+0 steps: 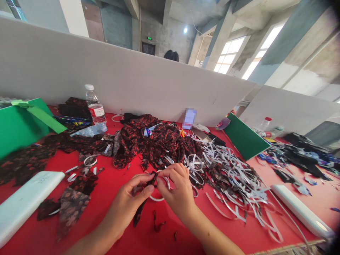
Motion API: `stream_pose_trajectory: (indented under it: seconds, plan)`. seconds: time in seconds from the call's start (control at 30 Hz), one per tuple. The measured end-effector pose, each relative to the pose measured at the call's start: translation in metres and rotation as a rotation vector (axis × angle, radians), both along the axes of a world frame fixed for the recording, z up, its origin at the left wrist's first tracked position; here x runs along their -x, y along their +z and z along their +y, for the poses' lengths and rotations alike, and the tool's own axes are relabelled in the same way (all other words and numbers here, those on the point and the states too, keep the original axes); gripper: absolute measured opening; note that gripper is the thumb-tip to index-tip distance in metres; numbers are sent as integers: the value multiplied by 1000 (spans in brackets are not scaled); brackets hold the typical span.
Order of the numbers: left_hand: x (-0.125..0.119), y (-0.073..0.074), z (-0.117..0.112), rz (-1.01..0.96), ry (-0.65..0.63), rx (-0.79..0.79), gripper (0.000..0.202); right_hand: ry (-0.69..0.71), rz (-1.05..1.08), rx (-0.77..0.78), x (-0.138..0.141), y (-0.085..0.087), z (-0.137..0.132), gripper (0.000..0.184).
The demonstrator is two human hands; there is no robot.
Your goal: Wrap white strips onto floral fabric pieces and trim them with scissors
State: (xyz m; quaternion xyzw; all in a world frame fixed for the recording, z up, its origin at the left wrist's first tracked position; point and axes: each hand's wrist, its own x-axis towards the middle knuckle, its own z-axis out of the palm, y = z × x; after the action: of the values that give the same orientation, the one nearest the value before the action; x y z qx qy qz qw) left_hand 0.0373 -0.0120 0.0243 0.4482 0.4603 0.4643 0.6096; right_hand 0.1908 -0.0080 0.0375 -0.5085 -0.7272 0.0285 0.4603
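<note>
My left hand (127,198) is closed in a pinch on a strip of dark floral fabric (138,214), whose loose end hangs below the fingers. Right beside it, my right hand (176,189) pinches at the same dark fabric, fingertips nearly meeting the left ones. A white ring-shaped band (157,199) shows under and between the hands; whether it is held or lies on the table I cannot tell. Ahead lies a heap of black and red floral fabric (135,138). Small dark scraps (157,224) lie on the red table (114,232) below my hands.
To the right spreads a tangle of white strips (228,173). Long white devices (29,202) lie at both sides. A water bottle (96,106) and a phone (189,118) stand by the grey partition (132,81). Green boards (245,138) flank the workspace.
</note>
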Motion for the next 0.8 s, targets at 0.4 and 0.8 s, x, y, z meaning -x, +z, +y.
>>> stream_pose_trajectory:
  seconds: [0.4,0.8]
  plan:
    - [0,0,1,0,8,0,21,2,-25,-15,-1,-2,1,9]
    - [5,-7,2,175,2,-143,21,37,-43,-2,-3,0,2,12]
